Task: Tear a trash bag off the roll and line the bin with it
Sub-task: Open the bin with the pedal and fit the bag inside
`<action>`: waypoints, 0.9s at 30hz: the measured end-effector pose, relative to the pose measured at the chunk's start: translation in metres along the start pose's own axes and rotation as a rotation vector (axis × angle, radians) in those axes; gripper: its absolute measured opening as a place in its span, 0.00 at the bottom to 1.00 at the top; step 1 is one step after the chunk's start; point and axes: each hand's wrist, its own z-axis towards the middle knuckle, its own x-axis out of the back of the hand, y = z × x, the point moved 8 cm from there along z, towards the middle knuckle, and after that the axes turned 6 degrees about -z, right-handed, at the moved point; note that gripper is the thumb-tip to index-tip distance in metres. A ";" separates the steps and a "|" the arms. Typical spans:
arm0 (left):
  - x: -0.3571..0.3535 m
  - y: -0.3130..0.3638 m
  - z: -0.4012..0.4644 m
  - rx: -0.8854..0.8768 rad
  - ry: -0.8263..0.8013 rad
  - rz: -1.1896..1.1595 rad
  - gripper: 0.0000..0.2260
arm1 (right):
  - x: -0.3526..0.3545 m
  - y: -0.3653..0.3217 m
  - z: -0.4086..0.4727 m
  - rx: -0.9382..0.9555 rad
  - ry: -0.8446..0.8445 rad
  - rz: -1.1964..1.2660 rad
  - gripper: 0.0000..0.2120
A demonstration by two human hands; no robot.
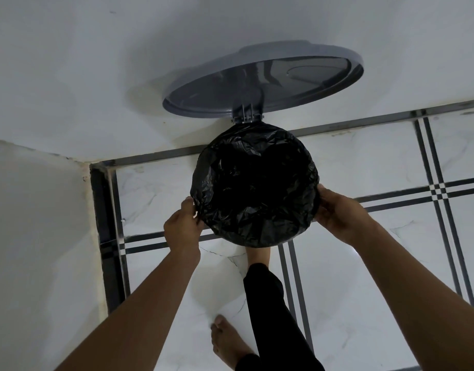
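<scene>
black trash bag (254,183) already covers the mouth of the bin (257,243), its edge folded out over the rim all the way round, so the bin's own wall is almost wholly hidden under crumpled plastic. the bin stands on the tiled floor (364,277) close against the white wall (96,62), and its grey lid (262,79) is tipped up and back on the hinge. one foot (258,254) reaches under the near side of the bin, probably on a pedal that keeps the lid raised so both hands are free; the pedal itself is hidden.

the left hand (183,227) has a narrow grip: fingers curled, pinching a fold of the bag's edge at the near left of the rim. the right hand (337,215) sits at the near right, thumb on top of the overhang, the rest of its fingers wrapped round the plastic on the outside of the rim. held opposite each other like this, the hands seem to be drawing the overhang down evenly and taking up slack. no roll is in view. lining looks all but finished.
</scene>
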 end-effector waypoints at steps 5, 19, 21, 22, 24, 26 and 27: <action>-0.004 -0.007 -0.008 0.078 -0.067 0.012 0.12 | 0.001 0.008 0.002 -0.021 0.037 0.041 0.06; -0.022 -0.019 -0.026 0.362 -0.194 -0.317 0.19 | -0.092 -0.053 -0.083 0.938 0.425 -0.920 0.16; -0.025 -0.018 -0.026 0.357 -0.181 -0.336 0.19 | -0.146 -0.019 -0.057 0.882 0.160 -1.338 0.21; -0.025 -0.018 -0.026 0.357 -0.175 -0.343 0.19 | -0.154 0.004 -0.033 0.723 0.071 -1.567 0.24; -0.025 -0.016 -0.026 0.358 -0.174 -0.347 0.20 | -0.147 0.050 0.010 0.296 -0.098 -1.822 0.28; -0.024 -0.014 -0.027 0.355 -0.180 -0.338 0.21 | -0.135 0.078 0.028 0.024 -0.215 -1.856 0.32; -0.023 -0.012 -0.027 0.352 -0.180 -0.330 0.21 | -0.132 0.085 0.032 -0.021 -0.243 -1.863 0.34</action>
